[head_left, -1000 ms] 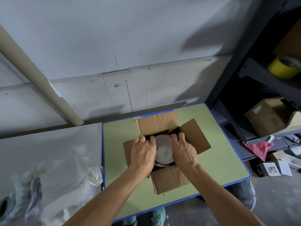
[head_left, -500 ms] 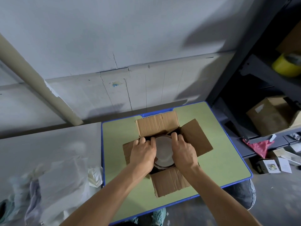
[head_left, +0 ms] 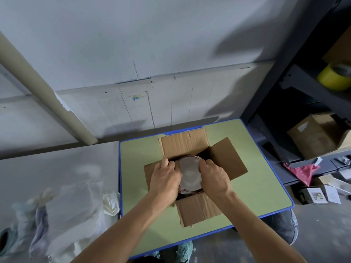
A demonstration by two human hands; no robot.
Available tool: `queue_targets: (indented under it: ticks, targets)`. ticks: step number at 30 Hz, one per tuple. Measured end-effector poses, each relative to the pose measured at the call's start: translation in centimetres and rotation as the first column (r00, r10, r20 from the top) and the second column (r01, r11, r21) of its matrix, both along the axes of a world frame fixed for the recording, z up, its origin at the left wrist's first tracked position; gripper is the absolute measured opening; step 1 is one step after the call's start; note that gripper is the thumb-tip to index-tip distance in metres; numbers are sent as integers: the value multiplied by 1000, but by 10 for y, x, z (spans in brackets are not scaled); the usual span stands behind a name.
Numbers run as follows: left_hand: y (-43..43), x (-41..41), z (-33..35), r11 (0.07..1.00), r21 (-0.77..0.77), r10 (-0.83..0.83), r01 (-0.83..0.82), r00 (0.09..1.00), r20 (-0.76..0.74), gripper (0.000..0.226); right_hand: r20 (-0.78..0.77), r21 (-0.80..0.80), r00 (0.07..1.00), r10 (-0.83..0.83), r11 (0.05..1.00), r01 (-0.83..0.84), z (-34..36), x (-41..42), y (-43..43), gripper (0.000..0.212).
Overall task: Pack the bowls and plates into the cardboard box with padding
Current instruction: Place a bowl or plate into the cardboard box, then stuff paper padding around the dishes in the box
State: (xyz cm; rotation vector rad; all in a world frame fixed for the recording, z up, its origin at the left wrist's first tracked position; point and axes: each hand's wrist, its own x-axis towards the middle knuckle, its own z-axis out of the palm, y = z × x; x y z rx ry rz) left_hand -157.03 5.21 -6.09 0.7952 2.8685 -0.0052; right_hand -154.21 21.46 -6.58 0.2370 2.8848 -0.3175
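An open cardboard box [head_left: 197, 211] with four flaps spread out sits on a small green table [head_left: 262, 188] with a blue rim. Inside it lies a pale round dish [head_left: 190, 172], seen from above, on top of other brownish-rimmed ware. My left hand [head_left: 164, 178] grips the dish's left edge, fingers curled down inside the box. My right hand [head_left: 213, 177] grips its right edge the same way. The lower contents of the box are hidden by my hands and the dish.
A heap of white padding sheets [head_left: 76, 211] lies on the floor to the left of the table. A dark shelf unit at right holds a cardboard carton [head_left: 317, 135] and a yellow tape roll [head_left: 334, 77]. A pale tube [head_left: 43, 92] leans on the wall.
Both hands have stayed on the dish's edges inside the box; their fingers look a little more curled over the rim. The view has shifted slightly.
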Motion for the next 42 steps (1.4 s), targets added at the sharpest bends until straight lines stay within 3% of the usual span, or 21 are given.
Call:
queue_targets:
  ticks: [4,8,12,15,23,27,33,37,42]
  targets:
    - [0,-1,-1,1000,11,6,-6,1000,15,47,-3,4,1000,17,1000,-17,1,-3,-1,37]
    - [-3,0,4,998,52,31,-31,1000,4,71,-86,-4,995,40,999,-41,7,-4,-4,29]
    - [-16,4,13,966,242,120,-96,989,-83,34,-258,-54,958,128,988,-146,12,-8,-16,11]
    - [-33,9,15,935,316,208,-163,971,-114,14,-314,-75,927,208,967,-242,22,-14,-33,15]
    - [-120,20,5,871,279,420,-405,908,8,21,-361,-163,872,331,898,-409,34,-22,-113,15]
    - [-179,28,-6,823,219,535,-524,845,11,21,-252,-208,876,412,861,-465,21,-29,-165,20]
    - [-277,32,-35,774,91,620,-626,779,93,25,28,-362,917,397,859,-361,-20,-23,-238,22]
    - [-320,26,-54,774,-108,632,-623,768,104,45,168,-402,929,330,883,-242,-43,-20,-273,26]
    - [-348,21,-74,754,-45,642,-655,723,255,78,222,-394,941,256,906,-154,-61,-24,-307,33]
